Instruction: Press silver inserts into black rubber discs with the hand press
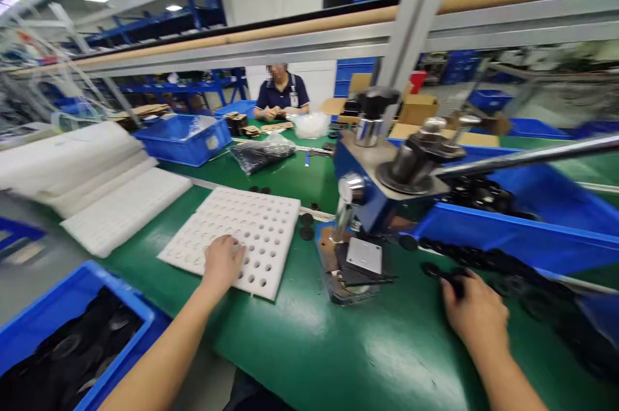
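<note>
Your left hand [225,264] is on the white foam tray [278,269] at the left; whether its fingers grasp something, I cannot tell. Your right hand [476,311], right of the hand press [358,166], has its fingers closed around a black piece [454,285], near the row of black discs [483,259].

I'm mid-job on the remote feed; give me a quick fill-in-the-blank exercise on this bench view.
1. The left hand is at a white tray dotted with round ____.
2. The small parts at the right hand are coloured ____.
3. The press stands on a tabletop coloured ____.
4. The bin nearest the left forearm is coloured ____.

Missing words: holes; black; green; blue.
</note>
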Demonstrator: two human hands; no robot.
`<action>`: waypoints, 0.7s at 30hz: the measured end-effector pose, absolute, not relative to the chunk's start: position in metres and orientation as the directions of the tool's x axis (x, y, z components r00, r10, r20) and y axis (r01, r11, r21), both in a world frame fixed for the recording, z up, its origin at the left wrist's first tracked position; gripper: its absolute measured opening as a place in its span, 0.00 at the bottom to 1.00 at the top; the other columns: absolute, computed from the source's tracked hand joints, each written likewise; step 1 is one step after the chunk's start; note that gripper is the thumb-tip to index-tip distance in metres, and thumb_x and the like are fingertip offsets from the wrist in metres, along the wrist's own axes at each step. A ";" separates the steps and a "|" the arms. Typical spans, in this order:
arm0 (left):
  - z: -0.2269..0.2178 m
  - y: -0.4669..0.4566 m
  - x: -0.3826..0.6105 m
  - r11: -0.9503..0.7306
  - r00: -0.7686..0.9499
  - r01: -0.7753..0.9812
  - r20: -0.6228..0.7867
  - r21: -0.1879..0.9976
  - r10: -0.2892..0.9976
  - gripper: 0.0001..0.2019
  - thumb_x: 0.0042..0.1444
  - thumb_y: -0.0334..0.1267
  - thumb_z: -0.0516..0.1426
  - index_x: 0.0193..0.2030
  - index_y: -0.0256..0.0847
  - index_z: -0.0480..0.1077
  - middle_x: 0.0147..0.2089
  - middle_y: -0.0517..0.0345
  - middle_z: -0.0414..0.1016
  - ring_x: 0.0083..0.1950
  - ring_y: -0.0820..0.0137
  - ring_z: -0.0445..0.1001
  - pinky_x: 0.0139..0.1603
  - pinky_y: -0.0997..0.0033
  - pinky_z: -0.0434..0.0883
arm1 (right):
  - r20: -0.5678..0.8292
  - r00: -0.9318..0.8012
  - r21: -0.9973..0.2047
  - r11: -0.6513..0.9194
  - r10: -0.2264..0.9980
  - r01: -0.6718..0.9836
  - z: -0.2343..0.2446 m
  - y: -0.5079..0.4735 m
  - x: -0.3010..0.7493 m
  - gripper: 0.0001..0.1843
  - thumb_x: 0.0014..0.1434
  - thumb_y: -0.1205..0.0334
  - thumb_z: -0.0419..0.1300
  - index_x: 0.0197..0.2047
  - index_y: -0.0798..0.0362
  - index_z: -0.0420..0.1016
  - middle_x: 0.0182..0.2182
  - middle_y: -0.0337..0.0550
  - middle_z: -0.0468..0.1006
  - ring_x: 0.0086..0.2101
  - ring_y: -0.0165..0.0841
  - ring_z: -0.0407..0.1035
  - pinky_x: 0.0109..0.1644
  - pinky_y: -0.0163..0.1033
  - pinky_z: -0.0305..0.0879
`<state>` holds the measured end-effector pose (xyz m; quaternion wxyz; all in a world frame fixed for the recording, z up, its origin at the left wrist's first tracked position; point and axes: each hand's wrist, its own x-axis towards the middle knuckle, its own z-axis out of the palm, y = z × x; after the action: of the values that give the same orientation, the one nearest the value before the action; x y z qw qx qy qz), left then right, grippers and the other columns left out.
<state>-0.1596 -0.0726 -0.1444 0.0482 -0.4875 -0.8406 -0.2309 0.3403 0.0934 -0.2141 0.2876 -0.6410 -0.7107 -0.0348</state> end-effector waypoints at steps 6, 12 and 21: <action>-0.154 -0.055 -0.177 0.388 -0.465 0.883 0.372 0.265 0.804 0.12 0.52 0.47 0.52 0.30 0.41 0.68 0.37 0.46 0.76 0.46 0.52 0.73 0.52 0.52 0.72 | 0.425 0.040 -0.292 0.094 0.904 0.952 -0.213 0.087 0.338 0.15 0.61 0.55 0.52 0.41 0.57 0.72 0.52 0.58 0.74 0.46 0.45 0.68 0.50 0.49 0.64; -0.164 -0.039 -0.179 0.487 -0.544 0.839 0.365 0.243 0.755 0.06 0.45 0.43 0.53 0.24 0.46 0.61 0.28 0.56 0.71 0.40 0.54 0.72 0.43 0.56 0.74 | 0.442 0.049 -0.286 0.089 0.896 0.954 -0.226 0.086 0.346 0.11 0.65 0.58 0.53 0.43 0.55 0.70 0.54 0.57 0.73 0.49 0.44 0.66 0.51 0.46 0.62; -0.140 -0.063 -0.134 0.317 -0.653 0.748 0.563 0.583 0.506 0.08 0.53 0.45 0.51 0.29 0.46 0.65 0.35 0.59 0.77 0.49 0.51 0.77 0.53 0.47 0.74 | 0.498 0.027 -0.277 0.130 0.867 0.952 -0.224 0.083 0.344 0.14 0.67 0.56 0.51 0.45 0.57 0.71 0.56 0.60 0.71 0.55 0.48 0.62 0.55 0.53 0.60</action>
<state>-0.1340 -0.0628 -0.1402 0.1396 -0.3922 -0.7994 -0.4331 0.3443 0.0829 -0.2240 0.2895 -0.6554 -0.6937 -0.0736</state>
